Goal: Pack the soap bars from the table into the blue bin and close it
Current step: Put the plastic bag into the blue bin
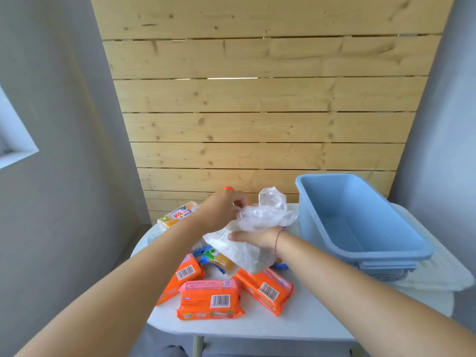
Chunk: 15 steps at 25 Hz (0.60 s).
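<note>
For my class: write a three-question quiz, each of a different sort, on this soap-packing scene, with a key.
1. True or false: the blue bin already holds soap.
2. What are both hands gripping? A) plastic bag B) lid C) orange soap pack
3. Fill in: the bin stands to the person's ____.

Key:
1. False; it looks empty.
2. A; the left hand and right hand hold the plastic bag above the orange soap packs.
3. Right.
</note>
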### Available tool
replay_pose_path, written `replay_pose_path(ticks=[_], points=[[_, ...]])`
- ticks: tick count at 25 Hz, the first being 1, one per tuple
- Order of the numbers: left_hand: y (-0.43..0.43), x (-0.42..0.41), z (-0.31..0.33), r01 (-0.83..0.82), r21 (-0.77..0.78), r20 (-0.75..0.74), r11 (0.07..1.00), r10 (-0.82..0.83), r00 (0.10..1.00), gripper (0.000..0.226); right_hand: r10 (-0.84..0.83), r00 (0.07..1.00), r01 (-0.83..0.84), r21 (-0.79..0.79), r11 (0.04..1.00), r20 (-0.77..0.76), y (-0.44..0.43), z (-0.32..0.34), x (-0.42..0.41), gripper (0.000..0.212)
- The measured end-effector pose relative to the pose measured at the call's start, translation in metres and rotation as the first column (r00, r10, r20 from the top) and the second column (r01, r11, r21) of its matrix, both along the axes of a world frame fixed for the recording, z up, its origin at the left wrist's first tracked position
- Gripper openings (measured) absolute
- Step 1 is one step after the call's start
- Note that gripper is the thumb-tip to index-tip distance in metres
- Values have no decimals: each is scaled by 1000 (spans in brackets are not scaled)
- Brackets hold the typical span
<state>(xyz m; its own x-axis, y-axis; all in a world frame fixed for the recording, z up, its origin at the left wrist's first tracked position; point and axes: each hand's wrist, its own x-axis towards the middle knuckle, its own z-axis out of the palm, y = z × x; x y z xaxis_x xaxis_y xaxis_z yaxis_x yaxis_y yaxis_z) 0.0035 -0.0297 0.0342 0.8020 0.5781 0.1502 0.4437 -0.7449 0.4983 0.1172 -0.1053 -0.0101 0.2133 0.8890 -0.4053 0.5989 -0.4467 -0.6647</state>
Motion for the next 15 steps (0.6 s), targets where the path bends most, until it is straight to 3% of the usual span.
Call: replay_pose_path(ticks=[3, 6, 8, 10, 11, 13, 15], points=[[-13, 18, 44, 18, 17, 199, 1000, -21, 980, 21, -5, 995, 20, 160, 987, -95, -9, 50, 21, 79], [-32, 48, 92, 6, 8, 413, 1000, -8, 911, 19, 48, 995, -10, 406, 914, -83, -29, 108, 59, 61], [-41, 71, 113, -43, -20, 532, 999, 47, 845, 17, 23, 998, 6, 466, 885, -57, -41, 136, 93, 62], [-49, 94, 111, -145, -99, 623, 984, 175, 762, 42, -38, 999, 44, 446, 894, -22, -51, 141, 133, 69], [-51, 103, 98, -197, -212, 654, 957, 289, 700, 49, -66, 998, 58, 435, 898, 3, -57, 139, 148, 76], [-55, 120, 60, -254, -496, 562, 830, 530, 635, 50, -96, 992, 57, 372, 926, 87, -69, 123, 175, 97], [-65, 138, 22, -260, -682, 271, 684, 566, 779, 47, -59, 964, -11, 260, 966, 260, -78, 109, 193, 105]])
